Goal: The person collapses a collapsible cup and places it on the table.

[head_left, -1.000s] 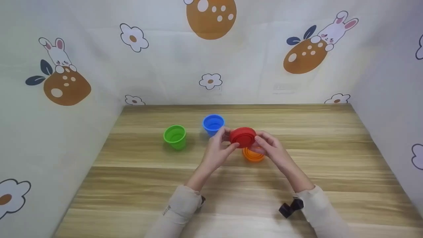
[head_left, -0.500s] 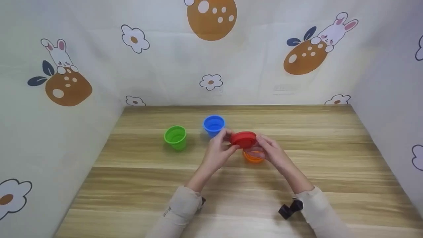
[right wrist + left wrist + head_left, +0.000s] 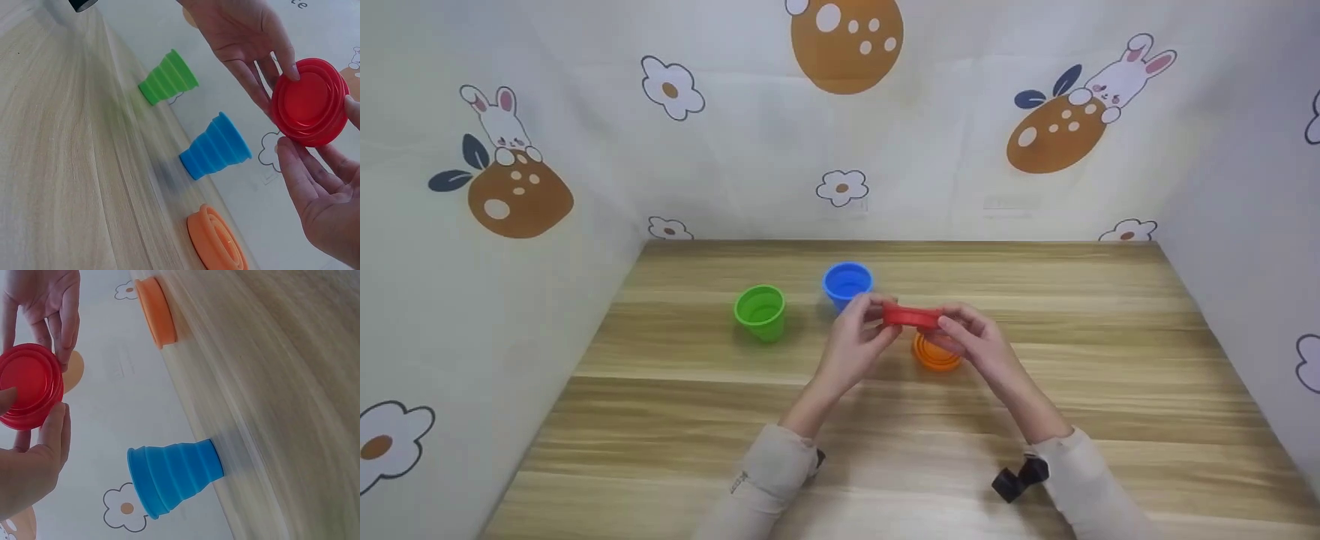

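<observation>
A red collapsible cup (image 3: pixel 913 316), folded flat into a disc, is held above the table between both hands. My left hand (image 3: pixel 853 335) pinches its left edge, thumb on the ringed face, as the right wrist view shows the red cup (image 3: pixel 308 104). On the opposite edge my right hand (image 3: pixel 976 339) grips it with thumb and fingers. Below the hands lies a flattened orange collapsible cup (image 3: pixel 937 352), partly covered by the right fingers in the head view. Just behind the left hand stands an extended blue cup (image 3: pixel 174 475).
An extended green cup (image 3: pixel 760 311) stands upright to the left of the blue one. The wooden table (image 3: pixel 675 420) meets patterned walls (image 3: pixel 735 150) at the back and sides. A black device (image 3: pixel 1020 478) is at the right wrist.
The red cup has tipped from showing its ringed face to nearly edge-on in the head view. Both hands stay on it, with the right fingers shifting slightly. The other cups have not moved.
</observation>
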`<move>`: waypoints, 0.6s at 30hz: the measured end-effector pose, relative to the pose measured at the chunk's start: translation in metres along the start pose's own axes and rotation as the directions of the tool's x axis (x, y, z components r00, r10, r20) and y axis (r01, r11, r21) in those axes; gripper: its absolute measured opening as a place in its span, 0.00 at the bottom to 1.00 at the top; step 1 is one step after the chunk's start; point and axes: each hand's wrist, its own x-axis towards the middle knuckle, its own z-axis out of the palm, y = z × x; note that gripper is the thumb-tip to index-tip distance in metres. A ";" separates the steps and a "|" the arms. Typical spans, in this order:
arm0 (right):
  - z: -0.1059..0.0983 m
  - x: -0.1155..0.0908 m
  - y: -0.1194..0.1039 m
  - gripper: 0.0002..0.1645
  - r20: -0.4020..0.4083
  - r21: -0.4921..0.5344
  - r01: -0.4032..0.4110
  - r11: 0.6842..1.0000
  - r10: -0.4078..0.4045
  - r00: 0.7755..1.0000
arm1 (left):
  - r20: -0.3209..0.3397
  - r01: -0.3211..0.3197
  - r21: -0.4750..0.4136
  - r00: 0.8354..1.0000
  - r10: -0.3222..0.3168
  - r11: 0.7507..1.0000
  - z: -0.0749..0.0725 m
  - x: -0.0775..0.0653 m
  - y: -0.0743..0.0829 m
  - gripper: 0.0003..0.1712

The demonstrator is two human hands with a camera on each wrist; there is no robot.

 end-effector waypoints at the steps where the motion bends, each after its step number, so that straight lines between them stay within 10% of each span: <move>1: 0.000 0.000 0.000 0.19 -0.015 -0.006 0.007 1.000 -0.007 1.000 | 0.000 0.000 -0.017 1.000 0.000 1.000 -0.001 0.000 -0.001 0.18; 18: -0.001 -0.002 0.000 0.22 -0.116 -0.102 0.084 0.991 -0.096 0.989 | 0.035 0.101 -0.126 0.995 -0.097 0.987 -0.008 -0.002 0.001 0.26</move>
